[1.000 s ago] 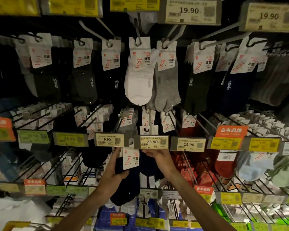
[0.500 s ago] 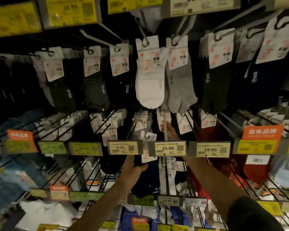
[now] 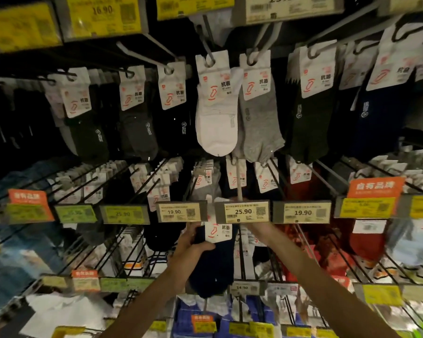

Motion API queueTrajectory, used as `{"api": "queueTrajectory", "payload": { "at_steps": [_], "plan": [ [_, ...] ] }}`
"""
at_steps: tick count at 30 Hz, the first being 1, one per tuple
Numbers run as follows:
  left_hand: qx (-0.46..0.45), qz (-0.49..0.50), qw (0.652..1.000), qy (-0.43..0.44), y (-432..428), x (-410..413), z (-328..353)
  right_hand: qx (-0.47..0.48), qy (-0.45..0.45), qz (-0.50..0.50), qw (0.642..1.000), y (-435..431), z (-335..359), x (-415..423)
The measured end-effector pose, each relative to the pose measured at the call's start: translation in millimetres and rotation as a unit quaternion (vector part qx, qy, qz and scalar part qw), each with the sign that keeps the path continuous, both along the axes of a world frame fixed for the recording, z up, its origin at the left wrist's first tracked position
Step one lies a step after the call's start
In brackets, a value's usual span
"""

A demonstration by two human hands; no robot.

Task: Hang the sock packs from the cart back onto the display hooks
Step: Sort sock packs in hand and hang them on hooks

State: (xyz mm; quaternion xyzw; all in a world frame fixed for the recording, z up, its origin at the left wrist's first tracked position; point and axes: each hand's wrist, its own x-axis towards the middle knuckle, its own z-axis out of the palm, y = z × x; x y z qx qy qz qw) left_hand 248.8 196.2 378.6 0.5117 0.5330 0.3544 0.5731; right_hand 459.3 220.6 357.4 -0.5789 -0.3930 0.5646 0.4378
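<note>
**Lining up the hang**

We've got the pack (image 3: 215,272) just under the 25.90 tag (image 3: 242,212), L hand (image 3: 193,250) grip clamped on it to steer its card (image 3: 217,231) up. R hand (image 3: 258,229) is up behind the tag, prob. steadying the hook (image 3: 238,184); that grip's hidden, can't tell.

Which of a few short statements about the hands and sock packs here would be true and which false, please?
1. The left hand grips a navy sock pack. True.
2. The right hand holds a red pack. False: it reaches behind the 25.90 price tag, fingers hidden.
3. The white sock pack hangs left of the grey sock pack. True.
4. The tag left of 25.90 reads 14.90. False: it is a 19.90 tag.
</note>
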Motion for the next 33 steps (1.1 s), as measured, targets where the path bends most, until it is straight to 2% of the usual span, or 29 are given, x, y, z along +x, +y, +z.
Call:
{"api": "queueTrajectory", "payload": {
  "at_steps": [2, 4, 6, 10, 17, 23, 29, 33],
  "plan": [
    [-0.017, -0.017, 1.000, -0.017, -6.4, 0.7, -8.2, 0.076, 0.078, 0.000, 0.994, -14.8, -5.3, -14.9],
    [-0.028, -0.033, 0.999, -0.023, -14.2, 4.4, -17.0, 0.082, 0.111, 0.010, 0.990, -39.3, -11.4, -24.8],
    [-0.024, -0.049, 0.998, -0.021, -21.9, 8.9, -24.4, 0.110, 0.094, 0.005, 0.989, -60.2, -17.1, -25.0],
    [-0.026, -0.135, 0.990, -0.030, -39.4, 15.9, -26.4, 0.185, -0.003, -0.018, 0.983, -86.7, -2.2, -16.3],
    [-0.006, -0.121, 0.989, -0.084, -35.3, 28.5, -11.6, 0.271, -0.029, -0.069, 0.960, -91.9, 27.9, -18.7],
    [0.035, -0.118, 0.988, -0.089, -29.3, 30.8, -6.5, 0.280, -0.037, -0.116, 0.952, -82.0, 29.3, -25.7],
    [0.058, -0.135, 0.984, -0.100, -24.2, 33.6, -9.6, 0.268, 0.024, -0.169, 0.948, -66.4, 26.4, -30.6],
    [0.052, -0.131, 0.985, -0.099, -20.8, 30.8, -9.7, 0.246, 0.028, -0.174, 0.953, -57.1, 23.9, -34.3]
  ]
}}
